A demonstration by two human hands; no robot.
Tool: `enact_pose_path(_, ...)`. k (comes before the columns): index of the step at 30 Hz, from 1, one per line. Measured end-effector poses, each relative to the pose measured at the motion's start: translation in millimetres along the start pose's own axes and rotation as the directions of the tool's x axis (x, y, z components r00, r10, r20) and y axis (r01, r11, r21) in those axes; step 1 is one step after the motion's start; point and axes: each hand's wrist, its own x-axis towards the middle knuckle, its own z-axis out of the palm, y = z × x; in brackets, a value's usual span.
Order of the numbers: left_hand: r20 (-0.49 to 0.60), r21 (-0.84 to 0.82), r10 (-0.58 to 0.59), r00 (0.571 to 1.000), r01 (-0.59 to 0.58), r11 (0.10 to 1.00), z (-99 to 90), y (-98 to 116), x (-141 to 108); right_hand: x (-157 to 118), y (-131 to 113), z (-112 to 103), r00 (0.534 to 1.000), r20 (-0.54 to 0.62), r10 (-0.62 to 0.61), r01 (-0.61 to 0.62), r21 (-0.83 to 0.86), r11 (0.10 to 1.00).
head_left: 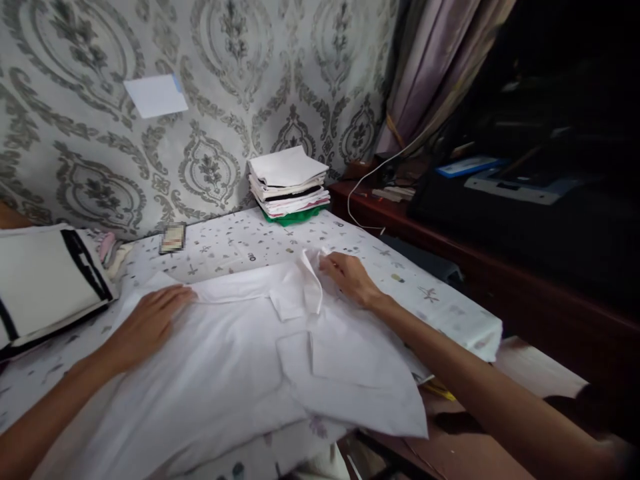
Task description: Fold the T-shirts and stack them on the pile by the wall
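Note:
A white collared shirt (225,353) lies spread over the near part of the table, with a few creases and folds in it. Its collar (314,287) stands partly raised at the top. My right hand (353,279) pinches cloth beside the collar between thumb and fingers; the fingertips are partly hidden by the fabric. At the shirt's upper left edge, my left hand (150,323) rests flat on the cloth with its fingers stretched out. The lower edge of the shirt reaches the table's front edge.
A stack of folded clothes (289,183) sits at the back by the patterned wall. A phone-like object (173,238) lies left of it. At far left is a white, black-trimmed folded item (47,283). A dark wooden desk (385,213) with a white cable stands right.

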Motion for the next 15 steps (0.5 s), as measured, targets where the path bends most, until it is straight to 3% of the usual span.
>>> enact_pose_path(2, 0.073, 0.069, -0.047, 0.996, 0.042, 0.997, -1.9, -26.0, 1.7, -0.1, -17.8, 1.2, 0.993, -0.026, 0.115, -0.115, 0.003, 0.993)
enact_pose_path(4, 0.145, 0.103, -0.094, 0.985, 0.08, 0.992, -5.8, -39.1, 11.1, 1.6, -34.8, 6.1, 0.99, -0.014, 0.143, -0.144, -0.066, 0.987)
enact_pose_path(7, 0.212, 0.109, -0.12, 0.97, 0.099, 0.989, -11.9, -43.1, 30.1, 4.4, -49.4, 14.7, 0.992, 0.035, 0.124, -0.111, -0.247, 0.963)
enact_pose_path(9, 0.19, 0.103, -0.107, 0.976, 0.088, 0.991, -15.4, -43.9, 38.9, 3.2, -50.8, 15.9, 0.993, 0.023, 0.116, -0.105, -0.27, 0.957)
enact_pose_path(13, 0.133, 0.129, -0.036, 0.99, 0.019, 0.991, -22.0, -54.3, 37.0, -16.6, -48.8, 4.6, 0.991, -0.073, 0.111, -0.106, 0.068, 0.992)
enact_pose_path(15, 0.079, 0.149, -0.017, 0.997, 0.005, 0.989, -24.4, -61.7, 24.3, -35.6, -51.1, -2.1, 0.983, -0.055, 0.177, -0.153, 0.306, 0.94)
